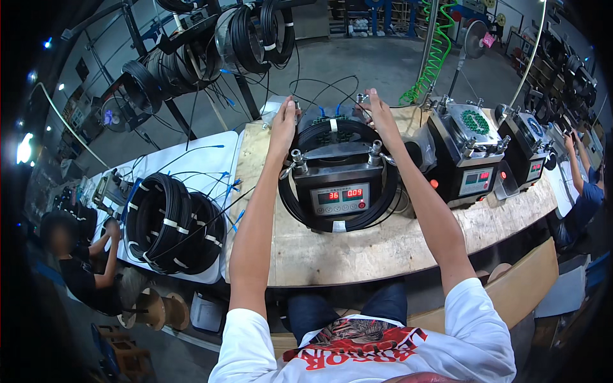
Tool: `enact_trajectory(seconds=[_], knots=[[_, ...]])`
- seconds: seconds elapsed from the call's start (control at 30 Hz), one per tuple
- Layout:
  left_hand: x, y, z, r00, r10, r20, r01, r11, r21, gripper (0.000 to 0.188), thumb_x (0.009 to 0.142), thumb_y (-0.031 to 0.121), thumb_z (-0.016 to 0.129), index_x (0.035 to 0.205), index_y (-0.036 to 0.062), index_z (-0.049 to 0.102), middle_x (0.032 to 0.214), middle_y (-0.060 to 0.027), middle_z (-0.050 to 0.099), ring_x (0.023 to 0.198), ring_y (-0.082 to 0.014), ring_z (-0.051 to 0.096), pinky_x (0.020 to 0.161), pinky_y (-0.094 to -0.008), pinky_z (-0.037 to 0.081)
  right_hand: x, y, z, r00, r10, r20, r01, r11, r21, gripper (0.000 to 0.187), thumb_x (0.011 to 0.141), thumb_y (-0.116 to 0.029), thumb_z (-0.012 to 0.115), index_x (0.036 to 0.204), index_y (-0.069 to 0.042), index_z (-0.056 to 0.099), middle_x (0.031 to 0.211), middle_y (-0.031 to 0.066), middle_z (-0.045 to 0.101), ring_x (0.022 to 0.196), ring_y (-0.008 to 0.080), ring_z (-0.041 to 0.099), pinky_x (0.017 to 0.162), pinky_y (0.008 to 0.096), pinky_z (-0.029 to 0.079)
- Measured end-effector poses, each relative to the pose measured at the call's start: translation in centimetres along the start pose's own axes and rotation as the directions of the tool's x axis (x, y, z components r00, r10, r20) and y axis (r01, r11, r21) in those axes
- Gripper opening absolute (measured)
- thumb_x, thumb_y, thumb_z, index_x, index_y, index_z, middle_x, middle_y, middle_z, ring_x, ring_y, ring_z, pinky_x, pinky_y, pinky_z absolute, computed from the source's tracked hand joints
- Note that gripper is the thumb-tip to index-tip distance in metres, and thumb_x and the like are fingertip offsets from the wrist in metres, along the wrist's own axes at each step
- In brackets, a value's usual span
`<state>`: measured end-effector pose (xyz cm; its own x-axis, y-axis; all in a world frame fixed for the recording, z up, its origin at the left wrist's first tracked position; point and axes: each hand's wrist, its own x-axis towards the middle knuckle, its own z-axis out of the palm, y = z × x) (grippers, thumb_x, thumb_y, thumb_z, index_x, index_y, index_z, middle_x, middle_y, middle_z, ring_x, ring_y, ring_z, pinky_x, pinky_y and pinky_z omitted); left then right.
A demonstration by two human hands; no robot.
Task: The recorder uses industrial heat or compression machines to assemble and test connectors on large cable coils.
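Observation:
In front of me on the plywood bench stands a polishing machine (345,199) with a red digital display and metal corner posts. A coil of black cable (285,203), bound with white tape, loops around it. My left hand (285,126) is closed at the far left corner post, and my right hand (381,119) is closed on the far right corner post (362,98). The fingers of both are partly hidden. Between my hands, blue-ended connectors (331,111) stand in a plate with green fittings, partly covered by the coil.
Two similar machines (471,172) (531,150) stand to the right. Black cable coils (167,223) lie on a white table (203,159) at left. Cable coils (246,41) hang on a rack. A green spiral hose (434,60) hangs behind. People work at both sides.

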<state>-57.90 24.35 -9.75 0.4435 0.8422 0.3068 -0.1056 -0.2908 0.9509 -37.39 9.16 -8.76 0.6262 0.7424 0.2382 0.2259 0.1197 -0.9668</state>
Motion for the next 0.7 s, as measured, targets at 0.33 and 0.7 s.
enact_trajectory(seconds=[0.33,0.7], knots=[[0.2,-0.3,-0.1,1.0,-0.027,-0.015,0.028,0.999,0.018,0.059,0.106,0.045,0.038,0.14,-0.0013,0.051,0.109,-0.0127,0.068,0.107,-0.0182,0.059,0.1,-0.031,0.039,0.1,0.1,-0.3,0.998,0.058,-0.023,-0.058,0.998,0.017,0.074,0.1,-0.062,0.035,0.135,0.001,0.052,0.106,0.0136,0.07,0.074,0.0158,0.059,0.064,0.0284,0.047],[0.6,-0.7,-0.4,0.997,-0.08,-0.01,0.08,0.997,-0.024,0.052,0.106,0.047,0.036,0.141,0.0112,0.05,0.107,-0.0067,0.068,0.064,-0.0072,0.052,0.06,-0.0245,0.046,-0.2,-0.1,-0.2,0.998,0.025,-0.057,-0.024,0.999,0.033,0.075,0.101,-0.063,0.032,0.144,-0.003,0.044,0.103,0.0132,0.071,0.066,0.0144,0.059,0.059,0.0258,0.047]])
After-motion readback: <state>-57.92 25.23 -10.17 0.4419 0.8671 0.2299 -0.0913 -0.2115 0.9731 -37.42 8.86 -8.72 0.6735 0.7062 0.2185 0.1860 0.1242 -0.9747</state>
